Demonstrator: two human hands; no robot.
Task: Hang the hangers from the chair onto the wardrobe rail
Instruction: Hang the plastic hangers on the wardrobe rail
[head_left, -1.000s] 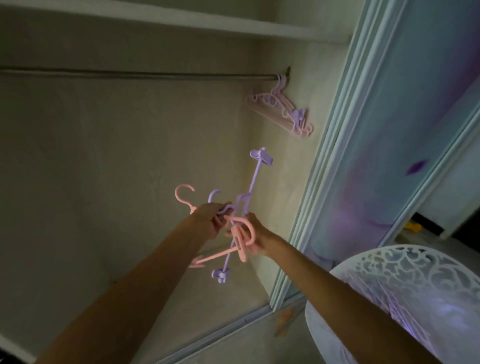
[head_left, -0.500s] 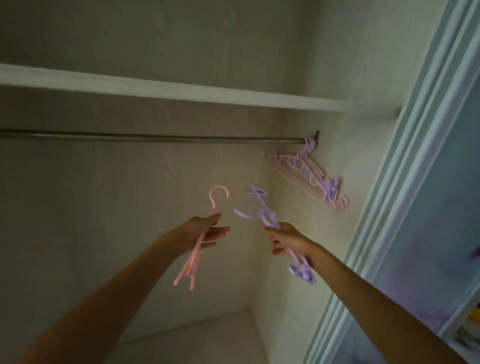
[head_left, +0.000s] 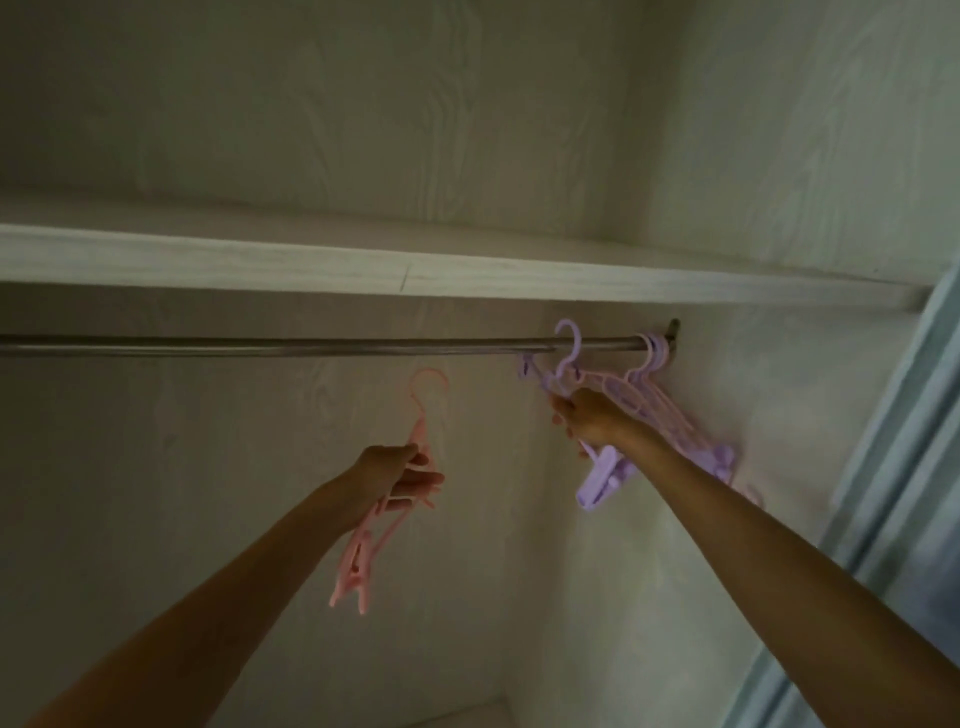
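While the right hand (head_left: 589, 415) reaches up at centre right of the frame, its fingers are curled round the neck of a purple hanger (head_left: 602, 480), whose hook stands right at the wardrobe rail (head_left: 311, 345); whether the hook rests on the bar or only crosses in front of it cannot be told. One clip of this hanger shows just under the rail to the left of the hand, and the other, larger in view, hangs below the wrist. Lower and nearer the middle of the frame, the left hand (head_left: 400, 475) has its fingers wrapped round a pink hanger (head_left: 363, 551), whose hook points up and sits well below the rail, apart from it; the hanger's body and clips trail down past the forearm. Both forearms stretch up from the bottom corners.

Just to the right of the right hand, a bunch of hung hangers (head_left: 670, 410), pink and purple, is hooked over the rail close to its right end and slants down along the side wall. The rail runs across the frame from the left edge to a fitting on that wall. Directly above it lies a pale shelf (head_left: 311, 265). At the right edge stands the light blue frame of the wardrobe door (head_left: 893, 467).
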